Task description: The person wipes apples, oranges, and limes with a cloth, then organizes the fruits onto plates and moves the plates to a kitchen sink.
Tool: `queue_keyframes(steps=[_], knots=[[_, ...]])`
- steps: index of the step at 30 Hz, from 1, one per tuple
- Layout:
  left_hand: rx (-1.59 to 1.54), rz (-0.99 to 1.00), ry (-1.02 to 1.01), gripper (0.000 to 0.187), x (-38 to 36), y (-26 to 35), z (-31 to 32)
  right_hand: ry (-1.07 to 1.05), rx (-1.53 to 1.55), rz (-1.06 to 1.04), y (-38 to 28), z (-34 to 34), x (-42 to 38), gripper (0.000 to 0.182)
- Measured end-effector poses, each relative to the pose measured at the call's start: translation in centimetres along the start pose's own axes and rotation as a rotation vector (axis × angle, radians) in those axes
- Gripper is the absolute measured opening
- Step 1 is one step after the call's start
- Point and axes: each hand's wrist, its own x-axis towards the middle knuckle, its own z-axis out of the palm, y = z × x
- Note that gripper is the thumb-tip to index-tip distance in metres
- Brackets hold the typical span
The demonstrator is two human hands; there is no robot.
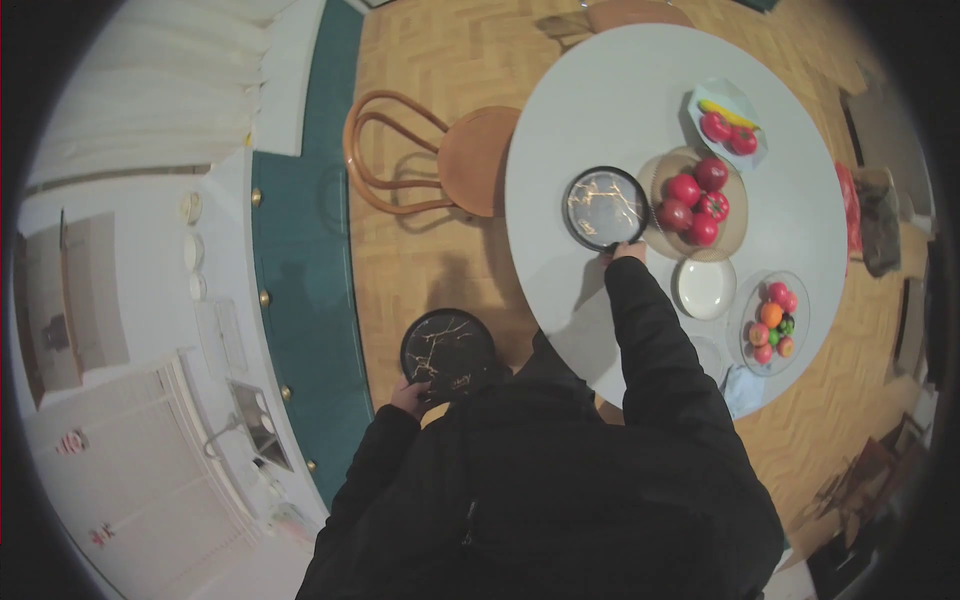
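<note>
So from the head cam I'm looking straight down at a round white table (600, 90). The right hand (628, 250) is stretched out over it, fingers pinched on the near rim of a black plate with gold veins (605, 207), which lies flat on the tabletop just beside a glass bowl of red fruit (698, 203). I can only see the back of that hand, so I can't say how tight the pinch is, but it's clearly on the rim.

The left hand (410, 397) is off the table, down by the body, closed around the lower edge of a second black plate (447, 352) with the same gold marbling, held up over the wood floor.

Other stuff on the table: a small white plate (706, 288) just right of the arm, a glass dish of mixed little fruit (772, 322), and a far dish with tomatoes (728, 125). A bentwood chair (430, 155) is tucked at the table's left side.
</note>
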Motion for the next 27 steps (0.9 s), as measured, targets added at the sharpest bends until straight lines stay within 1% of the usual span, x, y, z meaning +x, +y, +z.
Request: queue_keyframes(steps=[2, 4, 5, 6, 7, 8, 9, 11, 12, 13, 14, 15, 17, 18, 20, 21, 23, 24, 25, 26, 27], knots=[[0.017, -0.036, 0.051, 0.047, -2.3, 0.1, -0.8, 0.035, 0.099, 0.024, -0.3, 0.2, 0.6, 0.028], [-0.016, -0.060, 0.074, 0.048, -3.2, -0.8, -2.8, 0.051, 0.201, 0.040, 0.2, -1.5, -0.5, 0.037], [-0.050, -0.067, 0.085, 0.049, -3.4, -1.2, -4.1, 0.038, 0.253, 0.037, -0.5, -1.6, -1.4, 0.043], [-0.096, -0.068, 0.107, 0.051, -3.9, -1.8, -5.8, 0.006, 0.300, 0.031, -1.9, -0.2, -2.1, 0.049], [-0.176, -0.049, 0.117, 0.050, -2.6, -3.2, -7.3, -0.067, -0.017, -0.109, -0.4, -1.9, -2.5, 0.045], [-0.272, -0.031, 0.109, 0.051, -1.3, -4.8, -9.1, -0.126, -0.621, -0.381, 0.1, -2.6, -2.6, 0.048], [-0.370, -0.001, 0.134, 0.051, -1.1, -6.0, -10.6, -0.174, -0.928, -0.583, 1.1, -2.8, -3.1, 0.054], [-0.438, 0.029, 0.150, 0.041, -1.8, -7.0, -13.3, 0.018, -1.181, -0.852, 3.9, -2.8, -4.6, 0.055], [-0.500, 0.054, 0.171, 0.038, -1.5, -8.0, -15.4, 0.063, -1.230, -0.977, 4.3, -1.0, -6.0, 0.056], [-0.501, 0.056, 0.173, 0.042, -0.6, -9.7, -17.8, 0.045, -1.309, -0.929, 4.9, 0.2, -8.4, 0.060], [-0.492, 0.049, 0.162, 0.046, 0.4, -11.2, -19.7, 0.047, -1.395, -0.864, 5.7, 0.1, -10.3, 0.066], [-0.517, 0.051, 0.151, 0.048, 1.2, -12.9, -21.7, 0.061, -1.445, -0.861, 6.7, 0.3, -12.2, 0.069], [-0.537, 0.089, 0.203, 0.056, 2.6, -15.2, -24.9, 0.077, -1.353, -0.943, 7.8, 1.6, -15.8, 0.070], [-0.563, 0.108, 0.210, 0.058, 3.3, -16.1, -26.9, 0.090, -1.329, -0.987, 7.9, 2.8, -19.0, 0.070], [-0.688, 0.089, 0.233, 0.058, 3.8, -17.2, -31.4, -0.078, -1.443, -0.843, 7.3, 6.7, -28.2, 0.074], [-0.738, 0.087, 0.242, 0.058, 3.3, -18.0, -33.3, -0.120, -1.478, -0.824, 7.5, 8.8, -31.2, 0.075], [-0.859, 0.095, 0.249, 0.055, 1.0, -19.1, -36.3, -0.255, -1.752, -0.865, 8.2, 13.4, -34.1, 0.064], [-0.913, 0.099, 0.250, 0.054, -0.3, -19.2, -38.3, -0.319, -1.888, -0.875, 8.5, 15.8, -36.0, 0.060], [-0.948, 0.107, 0.252, 0.053, -1.3, -19.4, -40.1, -0.349, -1.957, -0.889, 10.0, 18.8, -36.2, 0.059], [-1.026, 0.100, 0.295, 0.052, -2.2, -19.8, -41.7, -0.529, -1.462, -0.979, 12.5, 22.2, -34.5, 0.047], [-1.077, 0.095, 0.315, 0.052, -2.3, -21.1, -43.4, -0.607, -1.220, -1.013, 13.0, 23.4, -36.3, 0.042]])
